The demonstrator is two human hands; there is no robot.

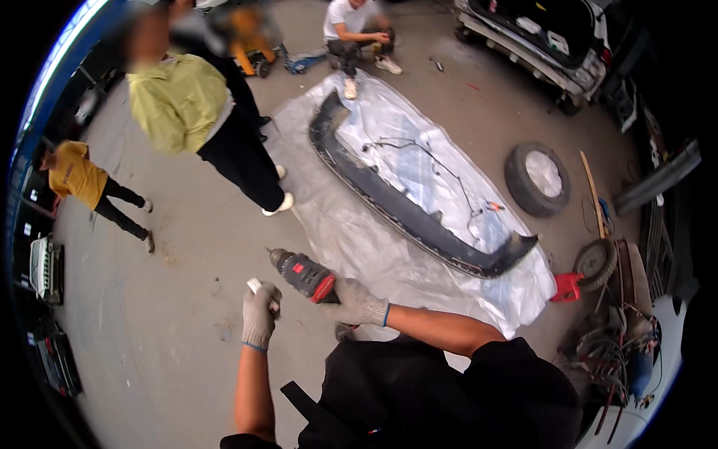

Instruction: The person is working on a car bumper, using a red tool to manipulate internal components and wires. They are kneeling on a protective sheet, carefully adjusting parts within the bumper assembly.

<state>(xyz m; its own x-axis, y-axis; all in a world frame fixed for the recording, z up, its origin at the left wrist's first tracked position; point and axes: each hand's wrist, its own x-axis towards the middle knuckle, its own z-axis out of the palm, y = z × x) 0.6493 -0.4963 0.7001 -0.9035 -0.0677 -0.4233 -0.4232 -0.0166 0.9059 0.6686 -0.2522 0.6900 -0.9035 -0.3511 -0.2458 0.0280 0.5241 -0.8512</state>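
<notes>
Grey concrete floor (187,299) spreads beneath; right-hand fingers (357,303) wrap a red-black power drill (305,275), left-hand fingers (260,308) pinch a small white piece (254,285), dark plastic bumper (404,206) on the white sheet (359,247) beyond them.

Grey knitted cloth gloves on left hand (259,314) and right hand (357,303); drill (303,274) in red and dark matt plastic with dull metal chuck; bumper (404,206) matt dark plastic on crinkled, shiny plastic sheet (351,239); floor (179,299) rough, stained concrete; tyre (535,178) matt black rubber.

Even, soft daylight, faint shadows (fisheye bending, black rim corners).
</notes>
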